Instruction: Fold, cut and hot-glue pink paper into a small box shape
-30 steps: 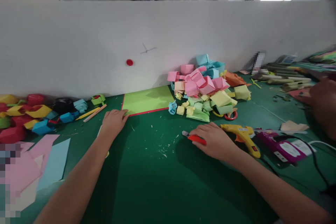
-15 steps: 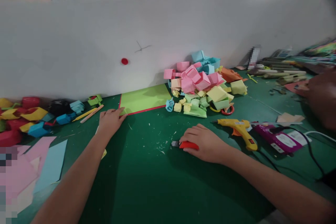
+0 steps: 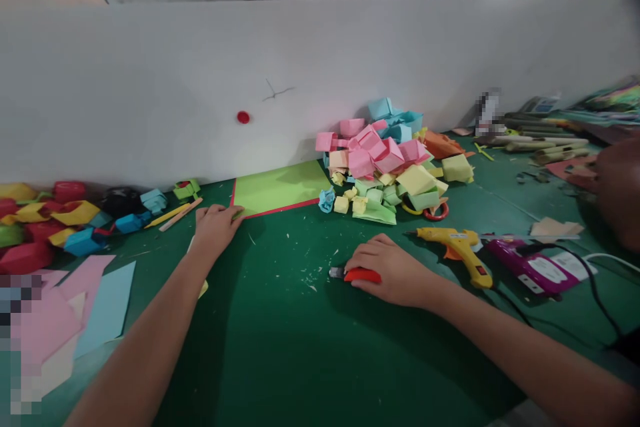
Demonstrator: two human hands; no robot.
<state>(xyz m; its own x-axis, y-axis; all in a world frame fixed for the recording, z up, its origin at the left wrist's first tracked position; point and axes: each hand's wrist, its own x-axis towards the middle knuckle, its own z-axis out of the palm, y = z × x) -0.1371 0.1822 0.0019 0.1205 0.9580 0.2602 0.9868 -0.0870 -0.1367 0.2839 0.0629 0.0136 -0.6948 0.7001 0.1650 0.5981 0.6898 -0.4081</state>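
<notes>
On the green table, my left hand (image 3: 216,232) is at the near left corner of a light green sheet (image 3: 280,188) with a red edge. Its fingers are bent together over that corner, and whether they pinch the sheet is hard to make out. My right hand (image 3: 383,270) is wrapped round a red-handled cutter (image 3: 363,275), which lies low over the table with its grey tip pointing left. Small pale scraps (image 3: 313,279) are scattered just left of the tip.
Folded pink paper pieces (image 3: 370,141) are heaped behind my right hand. To the right are a yellow glue gun (image 3: 463,247), a purple box (image 3: 535,267) with cables and part of a person (image 3: 617,187). Coloured shapes (image 3: 75,213) and pink sheets (image 3: 55,320) lie left.
The whole view has shifted slightly, so things appear a little further right. Both hands keep nearly the same places, and the cutter is still in my right hand.
</notes>
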